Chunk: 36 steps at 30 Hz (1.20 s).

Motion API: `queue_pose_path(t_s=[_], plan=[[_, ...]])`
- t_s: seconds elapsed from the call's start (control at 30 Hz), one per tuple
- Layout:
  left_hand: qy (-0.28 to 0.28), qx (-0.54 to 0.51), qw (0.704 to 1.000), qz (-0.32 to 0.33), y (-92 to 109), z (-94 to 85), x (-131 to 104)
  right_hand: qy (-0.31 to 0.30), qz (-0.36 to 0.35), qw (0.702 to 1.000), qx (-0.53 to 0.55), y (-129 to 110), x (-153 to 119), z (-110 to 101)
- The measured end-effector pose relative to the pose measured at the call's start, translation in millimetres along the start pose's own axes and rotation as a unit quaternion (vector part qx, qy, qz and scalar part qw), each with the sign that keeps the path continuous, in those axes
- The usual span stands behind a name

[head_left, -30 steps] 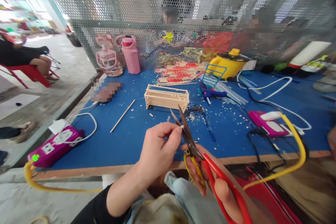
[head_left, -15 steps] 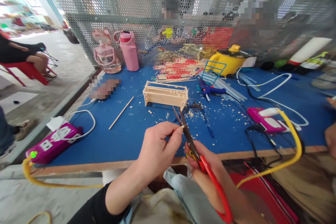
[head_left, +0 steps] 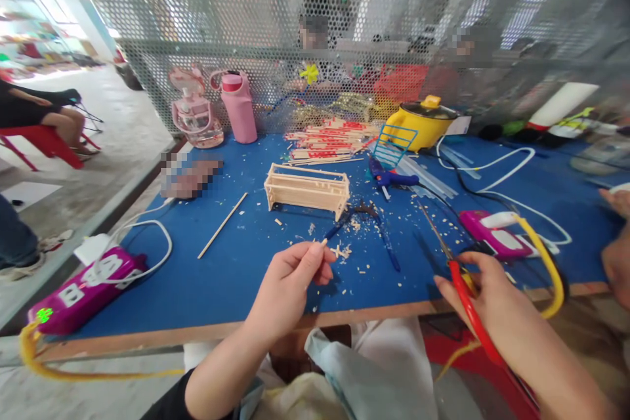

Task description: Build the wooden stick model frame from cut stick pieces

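Scissors (head_left: 463, 291) in right hand (head_left: 499, 295)

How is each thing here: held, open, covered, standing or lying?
Left hand: pinching a stick piece
Right hand: gripping the scissors
Scissors: held, blade opening unclear
Wooden frame: standing
Lone stick: lying flat
Pliers: lying open
Glue gun: unheld
Yellow pot: covered
Solid pink bottle: upright
Left power strip: plug inserted

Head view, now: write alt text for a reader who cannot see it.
A person's left hand pinches a small pale piece over a blue tabletop, while the right hand holds red-handled scissors off to the right. Beyond the left hand stands a small frame of wooden sticks, with a blue-handled tool and pale scraps nearby.
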<state>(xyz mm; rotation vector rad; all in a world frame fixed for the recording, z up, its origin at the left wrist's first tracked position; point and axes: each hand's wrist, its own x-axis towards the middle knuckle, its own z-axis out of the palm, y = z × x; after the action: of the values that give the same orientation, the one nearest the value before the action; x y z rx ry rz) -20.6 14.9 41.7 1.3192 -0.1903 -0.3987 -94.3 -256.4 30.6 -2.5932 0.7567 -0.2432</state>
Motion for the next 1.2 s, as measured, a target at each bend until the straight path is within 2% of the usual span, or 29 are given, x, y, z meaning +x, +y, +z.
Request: queue_pose_path(t_s=[0.1, 0.23, 0.27, 0.33, 0.4, 0.47, 0.53, 0.6, 0.63, 0.73, 0.83, 0.9, 1.0, 1.1, 1.2], plan=[[-0.006, 0.000, 0.999, -0.040, -2, -2.3, 5, -0.063, 0.014, 0.987, -0.146, 9, 29, -2], [0.005, 0.010, 0.997, -0.074, 3, -10.8, 15, -0.128, -0.044, 0.961, -0.241, -6, 53, -6], [0.009, 0.005, 0.997, -0.076, 5, -13.2, 17, -0.132, -0.064, 0.954, -0.261, -10, 56, -8], [0.019, -0.014, 0.997, -0.078, 8, -15.8, 22, -0.096, -0.116, 0.942, -0.298, -23, 57, -13], [0.020, -0.025, 0.997, -0.076, 11, -14.0, 26, -0.017, -0.218, 0.934, -0.283, -44, 50, -19], [0.001, -0.014, 0.998, -0.061, 14, -8.1, 32, 0.055, -0.394, 0.903, -0.163, -74, 41, -21], [-0.030, 0.012, 0.999, -0.035, 16, -0.9, 37, 0.066, -0.538, 0.840, -0.035, -107, 34, -18], [-0.049, 0.036, 0.998, -0.003, 20, 3.6, 40, 0.058, -0.615, 0.786, 0.023, -134, 34, -12], [-0.054, 0.047, 0.997, 0.013, 21, 4.0, 42, 0.041, -0.637, 0.769, 0.036, -144, 35, -9], [-0.057, 0.075, 0.994, 0.046, 22, -0.9, 44, -0.032, -0.652, 0.756, 0.041, -157, 45, -4], [-0.066, 0.074, 0.995, 0.035, 18, -8.1, 47, -0.086, -0.648, 0.756, 0.025, -160, 58, -4], [-0.062, 0.018, 0.998, -0.019, 16, -10.8, 53, -0.093, -0.646, 0.757, 0.019, -165, 72, -6], [0.002, -0.134, 0.982, -0.130, 19, -11.8, 67, -0.073, -0.644, 0.761, 0.010, -180, 100, -6], [0.051, -0.236, 0.953, -0.185, 29, -12.6, 84, -0.094, -0.672, 0.735, -0.025, -200, 123, -3], [0.068, -0.270, 0.940, -0.199, 36, -13.3, 96, -0.136, -0.697, 0.698, -0.092, -219, 133, 1]])
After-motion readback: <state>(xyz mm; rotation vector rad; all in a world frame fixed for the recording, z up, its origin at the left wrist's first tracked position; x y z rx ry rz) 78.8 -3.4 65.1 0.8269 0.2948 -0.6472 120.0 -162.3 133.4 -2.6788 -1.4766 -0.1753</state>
